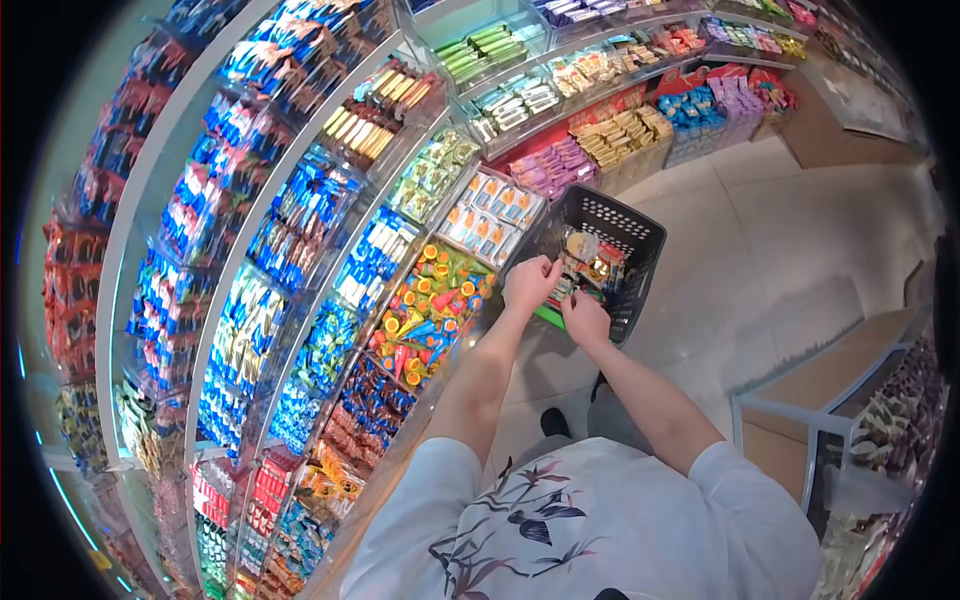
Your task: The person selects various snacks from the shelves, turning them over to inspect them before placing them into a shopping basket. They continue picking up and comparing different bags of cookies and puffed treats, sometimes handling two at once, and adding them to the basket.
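A black plastic shopping basket (pixel 640 230) with perforated walls stands in front of me. Several small colourful snack packets (pixel 607 265) lie in it, along with a round pale item (pixel 580 243). My left hand (pixel 532 283) is closed over the basket's left side, its fingers curled inward. Close by on the right, my right hand (pixel 586 318) is also closed, fingers pointing to the left one. What the two hands pinch, if anything, is too small and covered to make out. A bright green strip (pixel 550 316) shows below and between my hands.
Stepped shelves of bagged snacks (pixel 300 205) curve along the left. Beside the basket sit a bin of orange-capped candies (pixel 430 300) and a bin of white-and-orange packs (pixel 492 215). Purple packets (pixel 553 167) line the back. A low display unit (pixel 820 380) stands at right on the tiled floor (pixel 740 230).
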Demonstrator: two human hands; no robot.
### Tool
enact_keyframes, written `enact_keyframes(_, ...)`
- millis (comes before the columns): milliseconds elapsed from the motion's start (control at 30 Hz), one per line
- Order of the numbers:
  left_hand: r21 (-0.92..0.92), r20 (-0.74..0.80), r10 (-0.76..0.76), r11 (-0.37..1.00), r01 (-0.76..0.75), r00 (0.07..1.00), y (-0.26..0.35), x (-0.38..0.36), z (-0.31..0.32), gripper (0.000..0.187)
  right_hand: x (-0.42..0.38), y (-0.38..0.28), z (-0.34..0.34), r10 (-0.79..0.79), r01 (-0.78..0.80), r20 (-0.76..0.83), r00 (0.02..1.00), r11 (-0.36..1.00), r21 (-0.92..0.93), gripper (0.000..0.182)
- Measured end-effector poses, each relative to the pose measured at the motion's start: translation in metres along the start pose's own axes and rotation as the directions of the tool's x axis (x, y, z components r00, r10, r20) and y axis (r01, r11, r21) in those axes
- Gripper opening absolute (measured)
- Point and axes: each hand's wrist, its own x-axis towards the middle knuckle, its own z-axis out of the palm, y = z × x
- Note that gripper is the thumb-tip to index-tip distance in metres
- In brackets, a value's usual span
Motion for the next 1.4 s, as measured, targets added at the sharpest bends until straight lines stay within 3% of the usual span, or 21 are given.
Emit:
enact_keyframes(300, 0.035, 0.069, -0.049, 0.998, 0.047, 0.996, 0.035, 0.090, 0.030, 0.037, 0.087, 0.020, -0.025, 0.052, -0.050, 0.041, 0.998, 0.998, -0.045, 0.033)
enact_keyframes(567, 0.089, 0.207, -0.116, 0.991, 0.100, 0.971, 0.067, 0.154, 0.048, 0.044, 0.142, 0.032, -0.051, 0.108, -0.108, 0.012, 0.994, 0.994, 0.030, 0.031)
enact_keyframes(1033, 0.032, 0.209, 0.073, 0.996, -0.081, 0.975, 0.096, 0.239, 0.089, 0.045, 0.218, 0.053, -0.081, 0.069, -0.068, -0.040, 0.997, 0.997, 0.024, 0.029)
enact_keyframes(1167, -0.006, 0.207, 0.189, 0.981, -0.192, 0.960, 0.102, 0.268, 0.102, 0.045, 0.243, 0.060, -0.082, 0.110, -0.109, -0.086, 0.990, 0.994, 0.012, 0.030)
enact_keyframes(1400, -0.076, 0.348, 0.267, 0.963, -0.257, 0.899, 0.122, 0.317, 0.119, 0.047, 0.281, 0.061, -0.105, 0.258, -0.256, -0.103, 0.961, 0.966, 0.035, 0.040)
